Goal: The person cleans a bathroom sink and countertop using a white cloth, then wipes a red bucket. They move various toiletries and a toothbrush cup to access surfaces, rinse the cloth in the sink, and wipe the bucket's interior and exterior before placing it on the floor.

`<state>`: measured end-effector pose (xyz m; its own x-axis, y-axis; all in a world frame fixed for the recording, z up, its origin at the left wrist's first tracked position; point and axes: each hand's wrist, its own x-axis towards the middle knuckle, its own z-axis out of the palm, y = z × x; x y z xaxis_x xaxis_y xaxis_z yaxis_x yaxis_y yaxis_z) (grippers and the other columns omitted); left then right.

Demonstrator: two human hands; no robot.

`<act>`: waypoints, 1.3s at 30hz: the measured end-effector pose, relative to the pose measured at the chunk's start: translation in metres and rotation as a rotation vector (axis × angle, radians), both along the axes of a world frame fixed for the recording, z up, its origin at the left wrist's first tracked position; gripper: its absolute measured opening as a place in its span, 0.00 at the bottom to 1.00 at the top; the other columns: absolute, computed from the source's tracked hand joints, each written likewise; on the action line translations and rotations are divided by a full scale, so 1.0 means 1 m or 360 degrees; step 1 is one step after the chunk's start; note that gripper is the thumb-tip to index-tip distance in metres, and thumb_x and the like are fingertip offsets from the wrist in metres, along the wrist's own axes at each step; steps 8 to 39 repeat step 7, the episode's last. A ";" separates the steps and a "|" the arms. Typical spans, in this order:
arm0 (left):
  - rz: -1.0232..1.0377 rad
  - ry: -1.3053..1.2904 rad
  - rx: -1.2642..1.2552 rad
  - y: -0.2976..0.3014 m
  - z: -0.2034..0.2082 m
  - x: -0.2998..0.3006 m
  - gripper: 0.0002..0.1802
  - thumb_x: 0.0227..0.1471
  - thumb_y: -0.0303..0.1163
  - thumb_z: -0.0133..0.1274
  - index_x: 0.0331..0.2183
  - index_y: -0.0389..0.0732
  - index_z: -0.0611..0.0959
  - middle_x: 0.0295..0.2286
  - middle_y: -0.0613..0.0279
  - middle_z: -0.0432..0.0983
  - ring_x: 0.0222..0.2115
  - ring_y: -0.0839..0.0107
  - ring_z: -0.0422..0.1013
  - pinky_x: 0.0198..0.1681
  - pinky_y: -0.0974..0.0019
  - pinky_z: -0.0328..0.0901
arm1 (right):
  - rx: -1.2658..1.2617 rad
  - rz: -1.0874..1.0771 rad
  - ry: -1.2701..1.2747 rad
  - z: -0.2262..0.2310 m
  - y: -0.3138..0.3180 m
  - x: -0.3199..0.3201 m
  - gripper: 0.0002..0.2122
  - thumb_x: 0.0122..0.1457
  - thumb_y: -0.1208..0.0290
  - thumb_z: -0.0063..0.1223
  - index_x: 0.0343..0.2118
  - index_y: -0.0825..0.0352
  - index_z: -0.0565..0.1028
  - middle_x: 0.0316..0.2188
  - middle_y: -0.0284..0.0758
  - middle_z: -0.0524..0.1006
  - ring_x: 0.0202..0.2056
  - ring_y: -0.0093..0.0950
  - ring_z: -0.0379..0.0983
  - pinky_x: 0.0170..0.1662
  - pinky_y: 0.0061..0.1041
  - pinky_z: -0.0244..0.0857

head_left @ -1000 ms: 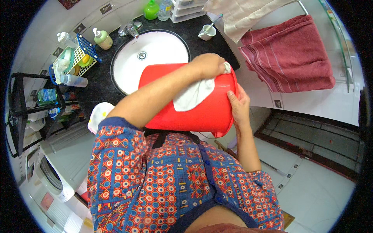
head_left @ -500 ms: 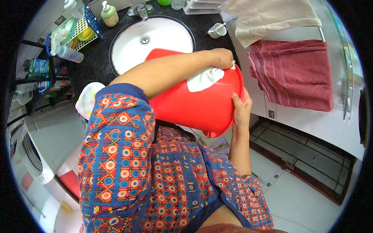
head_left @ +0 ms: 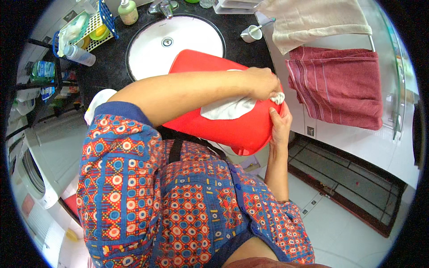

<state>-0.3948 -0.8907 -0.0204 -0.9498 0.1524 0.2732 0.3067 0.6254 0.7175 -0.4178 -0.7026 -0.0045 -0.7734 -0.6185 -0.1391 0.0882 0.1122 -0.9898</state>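
A red plastic bucket [head_left: 201,62] lies tipped on its side in front of me, its base toward the sink and its rim to the right. My left arm reaches across it. My left hand [head_left: 263,84] is closed on a white cloth [head_left: 228,109] and presses it to the outer wall close to the rim; a bunched end pokes out beyond the fingers. At the rim, my right hand [head_left: 280,120] grips the bucket, its thumb on the outer wall and the other fingers mostly hidden. The bucket's inside is turned away from view.
Behind the bucket is a white oval sink [head_left: 147,49] with a chrome tap [head_left: 166,9], set in a black counter. A soap bottle [head_left: 128,13], a rack [head_left: 96,31] and a white cup [head_left: 251,34] stand around it. Towels [head_left: 337,87] hang at the right.
My left hand has moved nearer to me along the rim with the cloth, which now spreads further left on the wall. The bucket has shifted slightly; my right hand keeps its grip.
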 end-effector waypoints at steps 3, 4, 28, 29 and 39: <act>0.0162 -0.0362 -0.0052 -0.015 -0.006 -0.020 0.16 0.51 0.41 0.47 0.34 0.42 0.82 0.31 0.51 0.78 0.35 0.51 0.74 0.39 0.52 0.67 | -0.0011 -0.0001 0.0010 0.004 -0.005 0.008 0.23 0.54 0.80 0.51 0.54 0.75 0.62 0.47 0.39 0.71 0.46 0.27 0.70 0.51 0.26 0.62; 0.0115 -0.0387 -0.0016 -0.024 -0.020 -0.034 0.16 0.51 0.41 0.46 0.34 0.41 0.82 0.31 0.49 0.78 0.35 0.50 0.73 0.40 0.52 0.66 | 0.0004 0.0004 0.0028 0.004 -0.006 0.012 0.23 0.54 0.80 0.51 0.54 0.75 0.62 0.47 0.40 0.71 0.46 0.27 0.70 0.51 0.26 0.62; -0.0173 -0.0440 -0.0253 -0.053 -0.058 -0.073 0.20 0.51 0.42 0.46 0.35 0.36 0.81 0.33 0.46 0.78 0.37 0.56 0.74 0.41 0.53 0.66 | -0.0042 0.0063 0.0086 0.001 -0.009 0.019 0.24 0.54 0.78 0.53 0.55 0.74 0.62 0.48 0.39 0.71 0.46 0.28 0.70 0.52 0.27 0.62; -0.0173 -0.0440 -0.0253 -0.053 -0.058 -0.073 0.20 0.51 0.42 0.46 0.35 0.36 0.81 0.33 0.46 0.78 0.37 0.56 0.74 0.41 0.53 0.66 | -0.0042 0.0063 0.0086 0.001 -0.009 0.019 0.24 0.54 0.78 0.53 0.55 0.74 0.62 0.48 0.39 0.71 0.46 0.28 0.70 0.52 0.27 0.62; -0.0173 -0.0440 -0.0253 -0.053 -0.058 -0.073 0.20 0.51 0.42 0.46 0.35 0.36 0.81 0.33 0.46 0.78 0.37 0.56 0.74 0.41 0.53 0.66 | -0.0042 0.0063 0.0086 0.001 -0.009 0.019 0.24 0.54 0.78 0.53 0.55 0.74 0.62 0.48 0.39 0.71 0.46 0.28 0.70 0.52 0.27 0.62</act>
